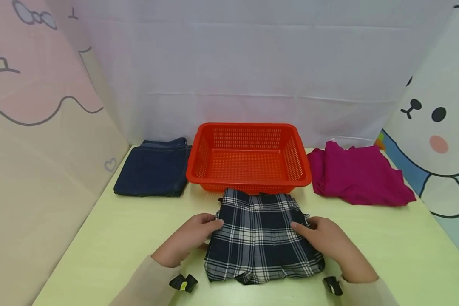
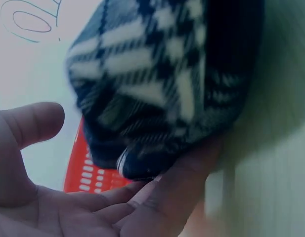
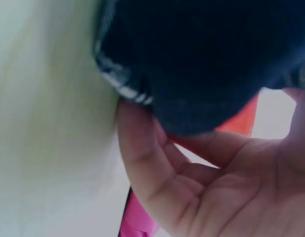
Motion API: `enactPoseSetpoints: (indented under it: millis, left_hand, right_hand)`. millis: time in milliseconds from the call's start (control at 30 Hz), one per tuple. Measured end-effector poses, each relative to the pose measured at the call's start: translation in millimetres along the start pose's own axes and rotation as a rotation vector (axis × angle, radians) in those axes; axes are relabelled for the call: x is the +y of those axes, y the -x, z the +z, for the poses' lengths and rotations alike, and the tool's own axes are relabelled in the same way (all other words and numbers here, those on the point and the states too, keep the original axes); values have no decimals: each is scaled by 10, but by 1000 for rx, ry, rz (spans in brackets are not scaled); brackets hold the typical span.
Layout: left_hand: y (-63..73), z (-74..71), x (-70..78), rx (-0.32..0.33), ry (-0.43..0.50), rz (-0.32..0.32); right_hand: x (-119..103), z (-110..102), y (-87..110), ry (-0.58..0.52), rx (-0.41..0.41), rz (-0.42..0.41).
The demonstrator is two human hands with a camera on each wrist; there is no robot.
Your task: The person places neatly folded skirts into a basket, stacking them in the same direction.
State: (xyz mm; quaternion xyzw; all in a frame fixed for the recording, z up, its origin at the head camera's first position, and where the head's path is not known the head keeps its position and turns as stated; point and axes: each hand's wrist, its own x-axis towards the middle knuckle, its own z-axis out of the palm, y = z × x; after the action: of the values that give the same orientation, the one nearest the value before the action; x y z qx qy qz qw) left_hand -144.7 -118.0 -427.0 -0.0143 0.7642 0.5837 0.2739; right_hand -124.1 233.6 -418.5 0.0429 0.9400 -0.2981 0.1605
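A folded plaid garment (image 1: pixel 254 238), dark navy with white and grey checks, lies on the table between both hands. My left hand (image 1: pixel 195 233) is at its left edge; in the left wrist view the fingers (image 2: pixel 162 207) reach under the fabric, while the thumb stands a little apart from it. At the opposite edge, my right hand (image 1: pixel 325 238) holds the garment with the thumb over the top. Its fingers (image 3: pixel 147 148) curl beneath the fold in the right wrist view. The garment's far edge overlaps the front of a red plastic basket (image 1: pixel 248 188) in the head view.
Folded dark blue jeans (image 1: pixel 151 172) lie left of the basket, and a magenta folded cloth (image 1: pixel 361 176) lies to its right. A white sheet (image 1: pixel 248 63) hangs behind. Cartoon-printed panels (image 1: pixel 42 170) border the pale yellow-green table (image 1: pixel 386 255) at both sides.
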Motion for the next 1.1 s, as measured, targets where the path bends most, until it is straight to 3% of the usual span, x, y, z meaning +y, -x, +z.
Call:
enactPoseSetpoints:
  millis: [100,267,667,833,1100]
  left_hand:
    - [-23,32,-2,-10,5,12]
    - [-51,50,-17,-28,57,18]
    - [-146,17,-173,-92,339,-59]
    - [-176,21,-187,-149,417,-28]
    - [-235,42,-219,-244,523,-6]
  right_hand:
    - [3,-40,-21,-91,-24,17]
    - [32,-72,-78,-352,-100,61]
    - [311,40,-291,-991,-453,-25]
    - [396,37,-310,-1118,-512,-76]
    - [423,16,-305,-1135,-580,-115]
